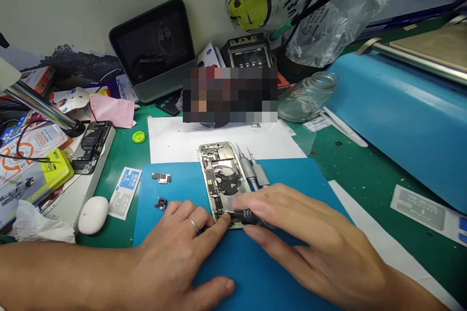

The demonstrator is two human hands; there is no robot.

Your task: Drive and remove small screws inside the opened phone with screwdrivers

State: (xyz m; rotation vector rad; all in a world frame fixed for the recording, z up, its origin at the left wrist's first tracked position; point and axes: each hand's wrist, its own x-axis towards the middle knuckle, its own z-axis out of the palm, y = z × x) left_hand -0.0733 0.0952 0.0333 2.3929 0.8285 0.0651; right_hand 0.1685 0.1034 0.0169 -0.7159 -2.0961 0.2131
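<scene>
An opened phone [224, 170] lies on a blue mat with its inner boards and parts exposed. My left hand [178, 252] is spread, and its index fingertip presses on the phone's lower end. It holds nothing. Close by, my right hand [306, 238] has its thumb and fingers closed on a dark ridged piece [251, 218] at the phone's lower right corner; its exact kind is partly hidden. Two grey screwdrivers [251, 167] lie along the phone's right side. Left of it rest a small shielded circuit board [161, 178] and a smaller black part [161, 203].
White paper [175, 141] lies behind the blue mat [292, 175]. At left are a white earbud case [93, 215], a labelled card [125, 193] and another opened phone [92, 146]. Farther back stand a tilted screen [155, 41] and a glass jar [308, 97].
</scene>
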